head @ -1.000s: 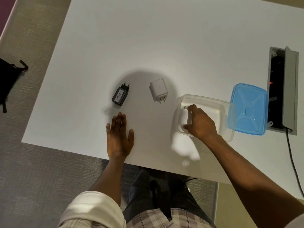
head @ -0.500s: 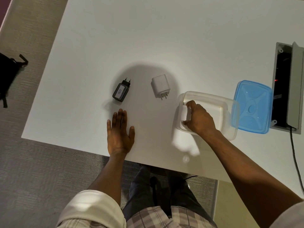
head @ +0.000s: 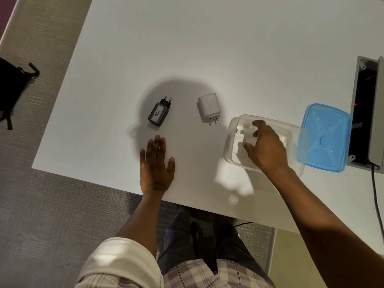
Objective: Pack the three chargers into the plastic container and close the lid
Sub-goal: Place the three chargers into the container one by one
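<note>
A clear plastic container stands open on the white table, right of centre. Inside it, at its left end, lies a white charger. My right hand reaches into the container with its fingers spread, right beside that charger; whether the thumb touches it I cannot tell. A second white charger lies on the table left of the container, prongs toward me. A black charger with a white label lies further left. My left hand rests flat on the table below the black charger. The blue lid lies right of the container.
An open grey cable box is sunk into the table at the far right, with a black cable running from it toward me. The table's near edge runs just under my left wrist. A black bag lies on the floor at the left.
My right hand's fingers have spread apart off the white charger, which now lies uncovered in the container. My left hand has stayed flat on the table.
</note>
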{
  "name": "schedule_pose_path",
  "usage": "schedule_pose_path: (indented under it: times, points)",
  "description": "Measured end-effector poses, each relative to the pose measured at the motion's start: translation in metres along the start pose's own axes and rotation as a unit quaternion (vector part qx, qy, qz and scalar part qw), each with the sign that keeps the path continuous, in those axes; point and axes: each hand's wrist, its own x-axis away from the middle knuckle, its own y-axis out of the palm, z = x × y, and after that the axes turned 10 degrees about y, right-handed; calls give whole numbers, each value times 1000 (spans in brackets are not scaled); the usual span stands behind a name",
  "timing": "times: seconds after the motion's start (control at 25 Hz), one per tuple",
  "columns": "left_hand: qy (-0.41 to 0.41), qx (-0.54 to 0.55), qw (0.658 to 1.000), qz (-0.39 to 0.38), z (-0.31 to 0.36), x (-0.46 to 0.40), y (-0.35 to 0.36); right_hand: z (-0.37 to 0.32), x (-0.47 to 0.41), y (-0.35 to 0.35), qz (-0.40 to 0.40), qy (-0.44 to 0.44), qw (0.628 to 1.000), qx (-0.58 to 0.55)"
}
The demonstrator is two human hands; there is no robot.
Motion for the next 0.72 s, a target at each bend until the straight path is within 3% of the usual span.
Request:
schedule_pose_path:
  times: [0.12,0.2,0.4,0.72]
  points:
    - [5,-10,1000,0,1,1,1,-36,12,-17,62,-36,994,-80]
    - [5,-16,1000,3,0,1,2,-70,12,-14,23,-65,991,-116]
    - [-17,-7,1000,24,-1,1,3,-143,-10,26,-164,-58,975,-141]
    - [-87,6,995,50,-3,-2,6,-218,-26,101,-168,-35,983,-68]
